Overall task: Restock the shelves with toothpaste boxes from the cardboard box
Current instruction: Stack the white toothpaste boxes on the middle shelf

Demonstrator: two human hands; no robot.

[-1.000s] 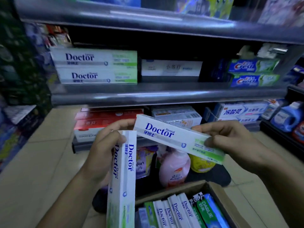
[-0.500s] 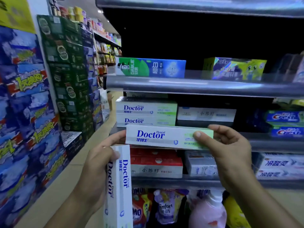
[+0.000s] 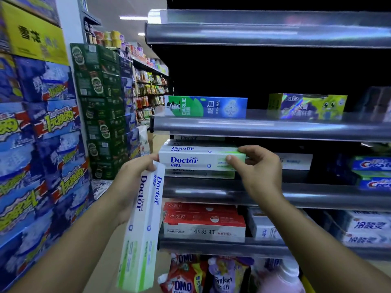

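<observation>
Right hand (image 3: 261, 174): the green end of the horizontal Doctor box (image 3: 196, 160) is gripped, thumb on the front face, fingers over the top.
Left hand (image 3: 131, 182): the upright Doctor pack (image 3: 146, 225) is clasped; whether it is one box or two cannot be told.
Horizontal Doctor box: held level against the shelved Doctor stack (image 3: 198, 174), at 12 o'clock from the middle shelf rail (image 3: 232, 193).
Upright Doctor pack: at 7 o'clock from the horizontal box, green end down.
Neighbours: Darlie box (image 3: 205, 106) at 12 o'clock, red boxes (image 3: 203, 220) at 6 o'clock.
</observation>
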